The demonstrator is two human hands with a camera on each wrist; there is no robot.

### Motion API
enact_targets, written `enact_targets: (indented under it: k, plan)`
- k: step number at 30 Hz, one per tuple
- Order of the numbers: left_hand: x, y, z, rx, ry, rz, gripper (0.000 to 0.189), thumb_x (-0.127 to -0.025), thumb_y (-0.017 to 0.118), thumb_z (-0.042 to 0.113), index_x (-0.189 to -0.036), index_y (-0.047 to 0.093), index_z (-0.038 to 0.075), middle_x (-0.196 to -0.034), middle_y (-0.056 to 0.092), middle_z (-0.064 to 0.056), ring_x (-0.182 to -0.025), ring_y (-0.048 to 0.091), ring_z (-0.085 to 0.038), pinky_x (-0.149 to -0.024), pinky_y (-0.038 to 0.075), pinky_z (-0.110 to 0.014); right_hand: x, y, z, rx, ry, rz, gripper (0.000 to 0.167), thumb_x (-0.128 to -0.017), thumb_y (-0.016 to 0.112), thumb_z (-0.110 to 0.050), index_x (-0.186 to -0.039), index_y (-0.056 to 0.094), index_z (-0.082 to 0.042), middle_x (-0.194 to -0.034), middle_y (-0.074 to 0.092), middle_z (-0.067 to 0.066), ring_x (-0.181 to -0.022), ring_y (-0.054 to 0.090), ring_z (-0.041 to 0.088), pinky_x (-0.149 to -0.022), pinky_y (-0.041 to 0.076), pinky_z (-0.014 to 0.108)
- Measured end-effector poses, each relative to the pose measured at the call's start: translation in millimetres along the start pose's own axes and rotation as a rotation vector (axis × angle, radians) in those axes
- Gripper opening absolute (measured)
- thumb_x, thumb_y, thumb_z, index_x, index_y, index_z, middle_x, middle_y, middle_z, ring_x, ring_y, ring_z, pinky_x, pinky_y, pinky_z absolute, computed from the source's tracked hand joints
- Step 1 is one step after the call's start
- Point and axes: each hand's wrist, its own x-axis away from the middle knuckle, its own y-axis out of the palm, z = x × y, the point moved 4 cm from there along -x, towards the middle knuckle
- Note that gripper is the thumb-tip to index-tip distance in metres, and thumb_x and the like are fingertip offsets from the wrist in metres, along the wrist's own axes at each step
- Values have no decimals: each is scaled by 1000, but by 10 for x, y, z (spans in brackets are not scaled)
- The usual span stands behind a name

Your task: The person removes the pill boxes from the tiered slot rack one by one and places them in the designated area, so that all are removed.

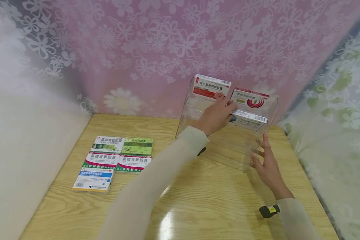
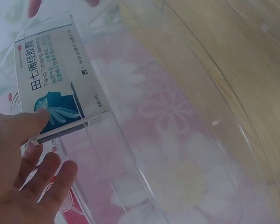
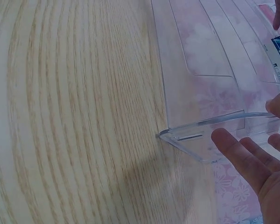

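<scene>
A clear plastic tiered display rack (image 1: 219, 140) stands toward the back right of the table. My left hand (image 1: 217, 115) pinches one end of a white and blue medicine box (image 1: 249, 120) that sits in a middle tier. In the left wrist view, the thumb lies on the blue picture of that medicine box (image 2: 56, 88) and the fingers are behind it. At the rack's right side, my right hand (image 1: 267, 166) holds the side panel (image 3: 200, 135), thumb at its edge and fingers along its outer face. Two more boxes fill the top tier, a red-and-white one (image 1: 211, 87) and a pink-and-white one (image 1: 250, 98).
On the table's left lie several medicine boxes in rows: a white-green one (image 1: 108, 144), a yellow-green one (image 1: 138, 146), red-white-green ones (image 1: 100, 160) and a white-blue one (image 1: 93, 180). A flowered cloth (image 1: 168, 50) hangs behind the wooden table (image 1: 198, 206).
</scene>
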Motion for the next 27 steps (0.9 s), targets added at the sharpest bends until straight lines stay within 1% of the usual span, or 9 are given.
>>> enact_targets:
  k: [2, 4, 6, 11, 13, 16, 19, 23, 27]
  plan:
    - [7, 20, -13, 25, -3, 19, 40, -112, 65, 30, -151, 62, 24, -148, 58, 1, -132, 57, -13, -99, 58, -24, -1, 13, 1, -2, -1, -2, 98, -109, 60, 2, -177, -5, -26, -169, 35, 34, -128, 57, 64, -67, 59, 13]
    - [9, 33, -55, 72, -15, 26, 39, -112, 65, 30, -151, 62, 24, -149, 59, 2, -136, 57, -13, -106, 55, -23, 1, 23, -4, -3, -1, -3, 97, -110, 60, 1, -177, -5, -26, -169, 35, 34, -128, 57, 64, -67, 59, 13]
    - [33, -1, -114, 136, -11, 40, 39, -113, 62, 30, -151, 61, 22, -146, 60, 2, -130, 59, -12, -108, 53, -21, 3, 24, -13, -2, -10, 0, 97, -109, 60, 2, -177, -5, -26, -168, 35, 33, -127, 57, 63, -66, 59, 14]
    - [207, -238, -289, 365, -25, 110, 38, -113, 61, 27, -150, 60, 18, -142, 60, -1, -116, 63, -12, -101, 53, -21, 1, 9, -44, 3, -26, 0, 97, -109, 59, 3, -177, -5, -25, -169, 34, 33, -126, 57, 62, -67, 60, 13]
    - [308, -346, -364, 456, -44, 146, 39, -112, 64, 24, -150, 61, 17, -145, 60, -3, -122, 65, -13, -103, 54, -20, 0, 5, -47, 7, -25, -4, 97, -110, 59, 3, -177, -6, -25, -169, 33, 33, -127, 57, 63, -67, 59, 13]
    - [498, -498, -484, 561, -69, 180, 40, -110, 67, 22, -149, 62, 15, -146, 60, -4, -127, 65, -16, -107, 55, -19, 6, 7, -38, 3, -20, -9, 98, -109, 59, 3, -177, -6, -25, -169, 32, 33, -127, 56, 65, -67, 59, 13]
    - [728, -624, -625, 600, -92, 188, 40, -110, 68, 22, -149, 62, 14, -147, 61, -5, -126, 66, -17, -107, 57, -23, 10, 10, -22, -4, -19, -10, 98, -109, 60, 4, -177, -6, -24, -169, 32, 34, -127, 55, 66, -67, 59, 13]
    - [1092, -736, -863, 603, -150, 169, 41, -110, 68, 24, -150, 63, 16, -147, 63, -6, -126, 68, -22, -107, 60, -33, 13, 11, -4, -13, -15, -10, 99, -108, 60, 4, -177, -7, -24, -169, 31, 34, -127, 55, 66, -67, 59, 12]
    - [1485, -795, -1137, 577, -192, 163, 39, -110, 69, 25, -148, 65, 15, -141, 65, -9, -123, 70, -28, -105, 61, -43, 10, 13, 6, -11, -15, -12, 100, -109, 60, 4, -177, -8, -24, -169, 31, 34, -127, 54, 67, -67, 59, 12]
